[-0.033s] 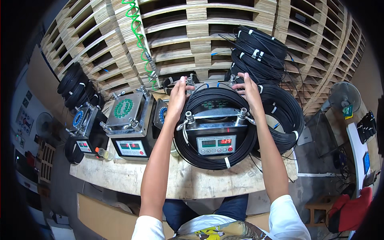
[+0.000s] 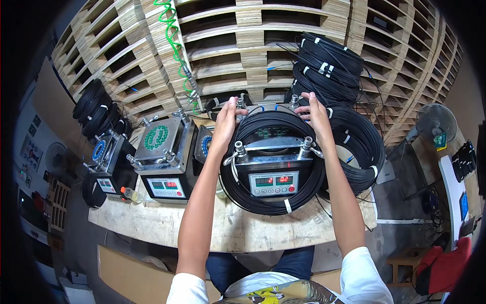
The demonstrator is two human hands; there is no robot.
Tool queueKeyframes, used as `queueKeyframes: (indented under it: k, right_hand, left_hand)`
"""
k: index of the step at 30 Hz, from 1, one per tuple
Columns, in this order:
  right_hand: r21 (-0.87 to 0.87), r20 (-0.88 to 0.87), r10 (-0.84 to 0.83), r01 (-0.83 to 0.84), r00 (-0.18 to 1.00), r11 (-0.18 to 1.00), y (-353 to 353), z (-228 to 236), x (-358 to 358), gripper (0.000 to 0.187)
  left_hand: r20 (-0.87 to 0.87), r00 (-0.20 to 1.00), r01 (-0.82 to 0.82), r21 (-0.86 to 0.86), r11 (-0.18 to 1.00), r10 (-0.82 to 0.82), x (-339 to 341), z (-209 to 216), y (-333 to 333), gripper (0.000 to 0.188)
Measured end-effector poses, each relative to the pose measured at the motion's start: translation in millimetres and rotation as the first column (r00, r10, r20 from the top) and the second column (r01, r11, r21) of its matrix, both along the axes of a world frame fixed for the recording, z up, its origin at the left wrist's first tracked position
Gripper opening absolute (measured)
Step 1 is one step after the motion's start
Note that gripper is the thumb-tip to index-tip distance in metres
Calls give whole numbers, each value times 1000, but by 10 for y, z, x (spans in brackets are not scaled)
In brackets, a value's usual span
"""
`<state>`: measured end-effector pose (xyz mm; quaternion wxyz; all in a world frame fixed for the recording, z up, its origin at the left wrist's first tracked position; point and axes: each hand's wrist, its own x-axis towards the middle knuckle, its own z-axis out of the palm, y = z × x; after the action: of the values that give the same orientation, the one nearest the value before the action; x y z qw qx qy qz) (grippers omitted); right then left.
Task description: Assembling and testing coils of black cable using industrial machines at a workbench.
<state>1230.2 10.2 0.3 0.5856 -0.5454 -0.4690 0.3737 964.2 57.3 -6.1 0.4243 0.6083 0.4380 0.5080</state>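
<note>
Head view: both hands (image 2: 273, 119) grip black cable coil (image 2: 273, 200) on wooden bench (image 2: 152, 223) before stacked pallets (image 2: 228, 55)

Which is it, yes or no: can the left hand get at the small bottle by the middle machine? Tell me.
Probably yes. The left hand rests on the black cable coil, and the bottle lies on the bench with open space between.
</note>
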Motion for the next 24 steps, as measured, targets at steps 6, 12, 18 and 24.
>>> queueKeyframes:
  k: [6,12,18,24]
  right_hand:
    - [37,58,-43,41,997,999,2,1,-28,67]
    - [84,62,14,-19,998,996,40,-33,31,71]
    - [3,-63,2,-1,998,1000,3,4,3,79]
    - [0,3,-106,106,994,994,19,-34,27,78]
  left_hand:
    - [-61,997,42,3,999,-41,-21,-16,22,73]
    - [5,1000,8,-18,1000,-8,-36,-34,25,72]
    - [52,998,-17,-32,999,19,-13,-14,-3,71]
    - [-21,997,80,12,997,-79,16,10,-8,69]
